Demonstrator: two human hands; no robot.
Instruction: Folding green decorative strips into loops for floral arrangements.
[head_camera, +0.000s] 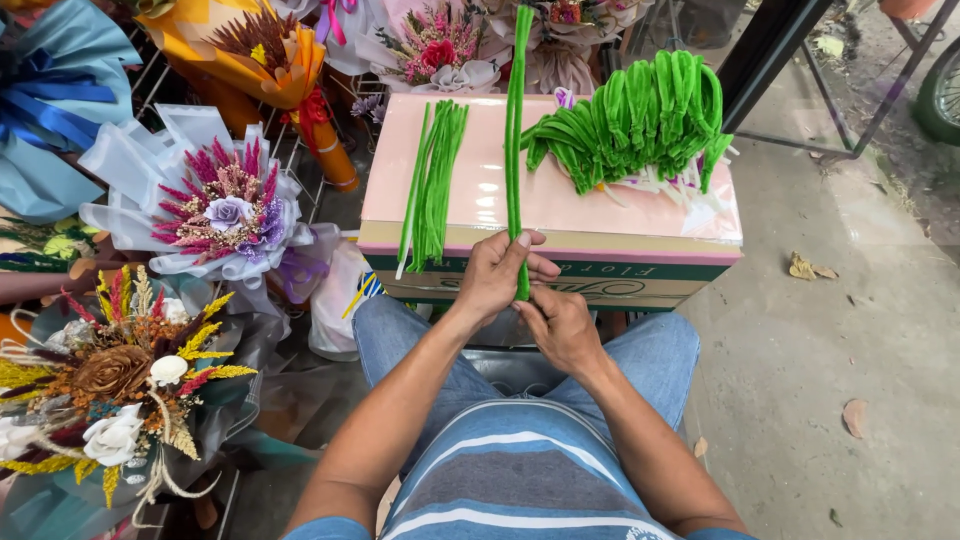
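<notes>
Stem upright between two hands

Hands meet above the lap, both closed on a long green stem (516, 130). Left hand (493, 275) wraps its lower end, thumb up along it; right hand (562, 325) pinches just beneath. Stem rises over the pink box (560, 205), between straight stems (432, 180) and bent ones (630, 115).

One camera sat on the person's head, tilted steeply down and forward; it looked close over both forearms and lap, across the pink-topped box (480, 205), with bouquets at left and concrete floor (830, 360) at right.
</notes>
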